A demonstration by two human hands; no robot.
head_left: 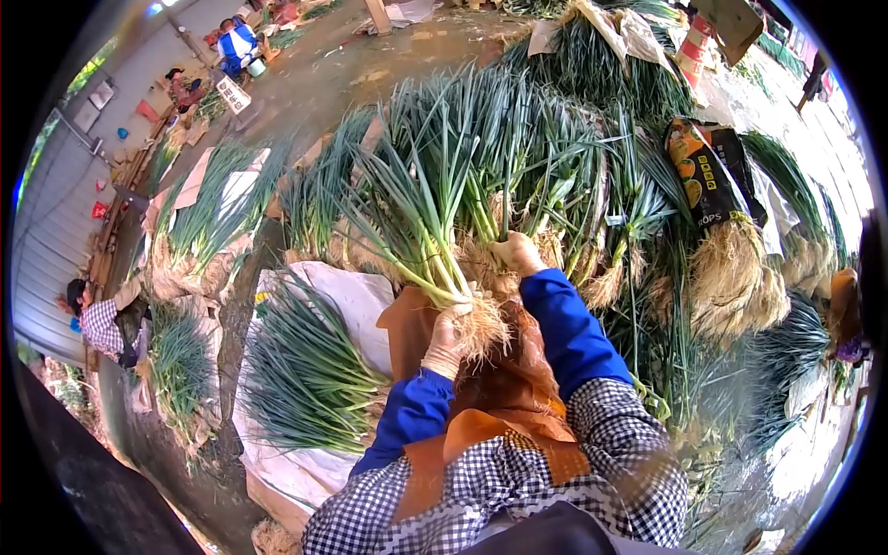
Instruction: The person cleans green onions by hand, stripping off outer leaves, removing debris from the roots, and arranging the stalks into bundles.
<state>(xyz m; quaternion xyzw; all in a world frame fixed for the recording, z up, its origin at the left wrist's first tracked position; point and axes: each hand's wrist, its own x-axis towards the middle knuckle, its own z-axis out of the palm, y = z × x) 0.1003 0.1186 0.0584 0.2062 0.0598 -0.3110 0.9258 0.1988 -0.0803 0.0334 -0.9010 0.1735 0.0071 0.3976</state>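
Note:
My left hand is closed around the lower stalks of a bunch of green onions, just above their pale, tangled roots. The leaves of this bunch point up and away from me. Slightly farther forward, my right hand is closed at the base of other green onions, at the near edge of a large heap. Its fingertips are partly hidden among stalks and roots. Beneath both hands lies an orange-brown apron over my lap.
To the left, more green onions lie on a white sheet. A black printed bag covers a rooty bundle at right. Further bundles stand behind the heap. A person in checks sits far left; another in blue sits at the back.

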